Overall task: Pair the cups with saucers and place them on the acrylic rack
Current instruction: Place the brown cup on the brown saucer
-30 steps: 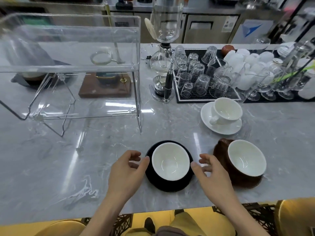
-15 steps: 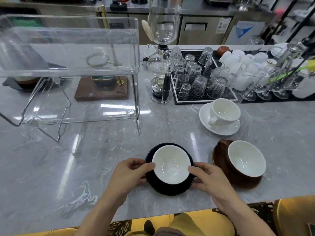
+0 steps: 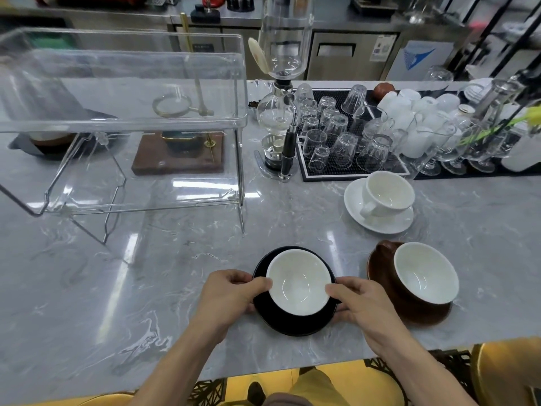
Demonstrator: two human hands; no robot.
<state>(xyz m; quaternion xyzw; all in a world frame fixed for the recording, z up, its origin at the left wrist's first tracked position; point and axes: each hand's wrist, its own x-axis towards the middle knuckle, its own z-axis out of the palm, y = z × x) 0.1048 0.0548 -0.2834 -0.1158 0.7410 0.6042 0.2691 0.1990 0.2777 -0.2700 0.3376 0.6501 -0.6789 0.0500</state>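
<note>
black saucer (image 3: pixel 295 323), both hands gripping

Both hands have closed in: the left hand (image 3: pixel 227 291) and right hand (image 3: pixel 361 301) now grip the black saucer (image 3: pixel 295 323).

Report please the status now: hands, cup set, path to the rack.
Left hand and right hand grip black saucer, black cup on it. Set near counter edge. Acrylic rack far left, nothing between.
</note>
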